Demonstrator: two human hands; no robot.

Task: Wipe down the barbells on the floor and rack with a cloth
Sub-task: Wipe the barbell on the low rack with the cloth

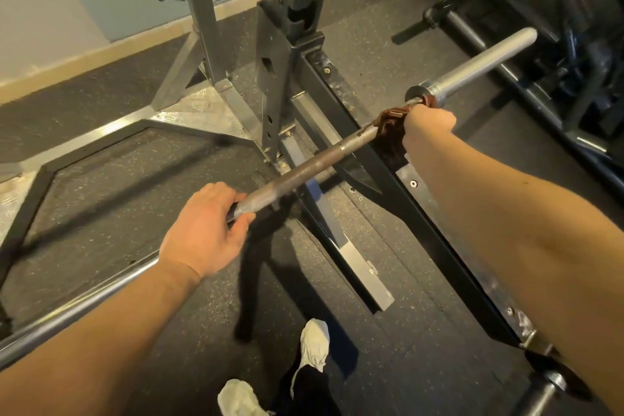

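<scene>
Cloth [388, 123] around barbell [304, 172], under right hand [428, 122]

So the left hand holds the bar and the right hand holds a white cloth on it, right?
No: the cloth is brown, not white, as the head view shows. The left hand holds the bar; the right hand grips the cloth on it.
</scene>
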